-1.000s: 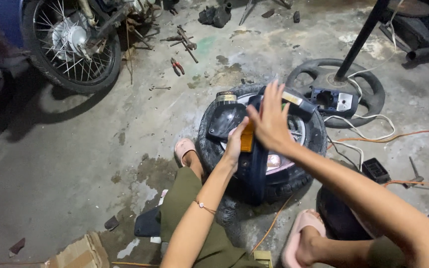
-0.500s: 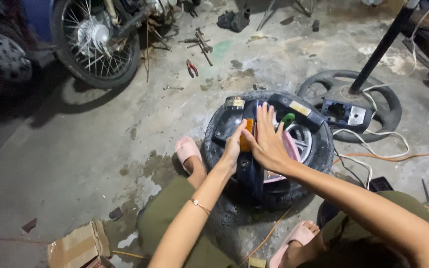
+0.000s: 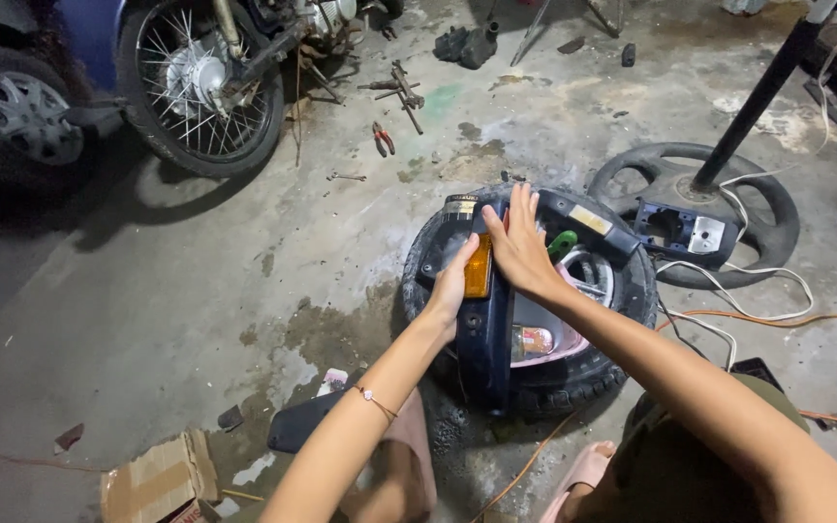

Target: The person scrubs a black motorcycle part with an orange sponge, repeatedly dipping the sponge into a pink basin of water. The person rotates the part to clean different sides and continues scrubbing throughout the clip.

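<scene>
On the grey floor [image 3: 244, 320], a small black tyre [image 3: 622, 358] lies flat with a dark blue scooter cover [image 3: 491, 339] on top. The left hand [image 3: 452, 286] holds the cover's side, its fingers curled by the orange light [image 3: 479, 266]. The right hand [image 3: 520, 242] rests flat on the cover, fingers straight and close together. A motorbike wheel [image 3: 201, 87] stands far off, and a cardboard box [image 3: 152, 479] sits near the left arm.

Both bare forearms reach forward and converge, the left hand [image 3: 454, 283] curled with fingers bent and a thin bracelet on its wrist, the right hand [image 3: 518, 247] laid flat just beside it, fingers straight and spread upward, its palm seemingly pressed down, though hidden from view.
</scene>
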